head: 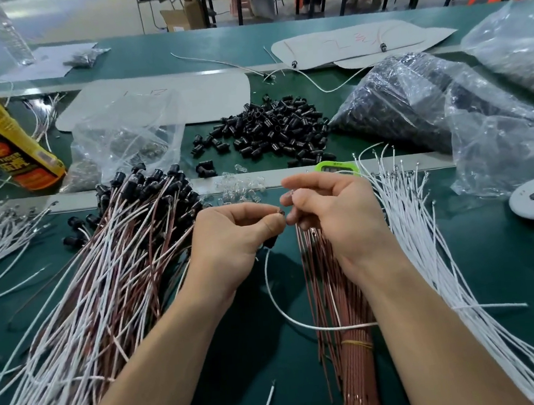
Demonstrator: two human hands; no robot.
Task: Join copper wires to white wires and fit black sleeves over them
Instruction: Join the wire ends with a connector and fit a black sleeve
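Both hands are held just above the desk [261,356], fingertips almost meeting.

Left hand [233,238]: fingers [269,224] curled, thumb and forefinger pinched on a small dark tip [281,213]. A black sleeve [269,243] sits just beneath the thumb. The white wire [343,327] hangs from this grip, loops toward the body and passes under the right forearm.

Right hand [335,218]: fingers curled, thumb and forefinger closed on something small at their tips (too small to identify; a copper wire end is judged likely).

Key relation: the two pinched ends lie just apart, the right one immediately right of and slightly above the left fingers. The joining axis runs roughly left to right. Neither hand is nearer, as both are at the joint. A short sideways closing is judged to be called for.

Surroundings:
- Below the right fingers: copper wire bundle [354,373], long axis toward the body, tied with a rubber band [357,343].
- Right of them: loose white wires [426,245], fanned out.
- Left of the left fingers: heap of sleeved wire pairs [108,266].
- Just beyond the fingertips: small clear parts [241,188] and a green timer [337,166].
- Further beyond: loose black sleeves [271,126].

Nothing is seen between the fingertips. The hanging loop crosses the bundle, so a snag there is judged possible.
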